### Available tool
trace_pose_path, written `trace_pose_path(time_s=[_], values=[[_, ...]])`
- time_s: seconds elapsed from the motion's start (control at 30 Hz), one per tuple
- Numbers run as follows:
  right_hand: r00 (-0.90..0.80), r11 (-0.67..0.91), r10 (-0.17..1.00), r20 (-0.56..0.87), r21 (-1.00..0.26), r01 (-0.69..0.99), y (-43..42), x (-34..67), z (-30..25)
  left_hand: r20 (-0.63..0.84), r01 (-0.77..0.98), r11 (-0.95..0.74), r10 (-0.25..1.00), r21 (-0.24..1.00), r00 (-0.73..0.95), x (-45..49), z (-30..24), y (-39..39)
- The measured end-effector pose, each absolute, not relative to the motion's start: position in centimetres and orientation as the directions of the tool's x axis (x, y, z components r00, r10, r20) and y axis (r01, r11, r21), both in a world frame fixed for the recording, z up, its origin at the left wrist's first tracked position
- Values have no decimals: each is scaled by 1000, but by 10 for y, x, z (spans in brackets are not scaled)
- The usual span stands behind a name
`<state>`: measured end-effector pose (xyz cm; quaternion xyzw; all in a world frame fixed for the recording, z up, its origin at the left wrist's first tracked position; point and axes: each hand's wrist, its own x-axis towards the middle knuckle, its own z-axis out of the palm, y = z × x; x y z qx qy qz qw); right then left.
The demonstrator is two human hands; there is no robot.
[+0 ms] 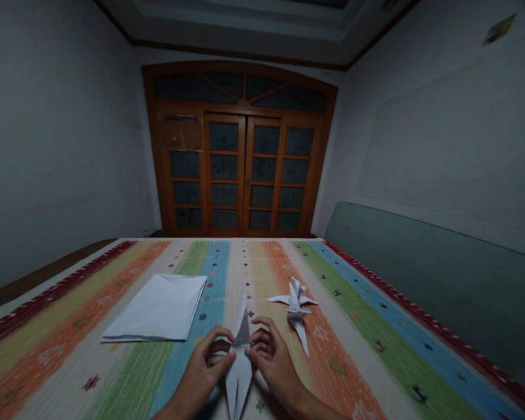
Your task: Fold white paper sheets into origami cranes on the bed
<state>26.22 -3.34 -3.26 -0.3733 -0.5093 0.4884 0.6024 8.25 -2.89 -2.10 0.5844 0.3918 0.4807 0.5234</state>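
Our fingers (258, 341) curled inward from the left hand (203, 367) and right hand (273, 361), pinching both sides of a folded white paper piece (240, 379), its middle partly hidden by them and its lower end cut off by the frame. An origami bird (295, 309) lay just right of it and a flat white paper packet (155, 308) left, both on a striped woven cloth (262, 262), with glazed wooden doors (238, 151) well beyond.
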Motion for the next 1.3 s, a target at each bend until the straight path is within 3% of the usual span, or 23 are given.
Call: trace_pose_path(time_s=[0.23, 0.43, 0.6, 0.73, 0.87, 1.03, 1.17, 1.3], values=[[-96, 328, 939, 331, -944, -44, -33, 266, -35, 190, 27, -203, 951, 979, 245, 82, -14, -29], [-171, 310, 935, 312, -950, -36, -31, 268, -40, 129, 49, -140, 973, 989, 189, 81, -14, -30], [-151, 391, 912, 380, -919, 48, -33, 271, -37, 45, -59, -32, 967, 998, 250, 81, -19, -31], [-169, 437, 890, 424, -898, 47, -37, 273, -33, 45, 1, -46, 973, 999, 228, 82, -19, -30], [-161, 405, 903, 399, -914, 6, -38, 270, -32, 149, 37, -157, 975, 987, 162, 82, -16, -29], [-32, 390, 921, 389, -920, 37, -43, 265, -29, 380, 119, -394, 916, 911, 128, 82, -17, -37], [45, 518, 851, 523, -850, 98, -49, 265, -26, 609, 223, -620, 784, 753, 124, 81, -15, -45], [35, 704, 688, 725, -679, 211, -51, 268, -23, 792, 323, -788, 590, 523, 157, 78, -6, -48]])
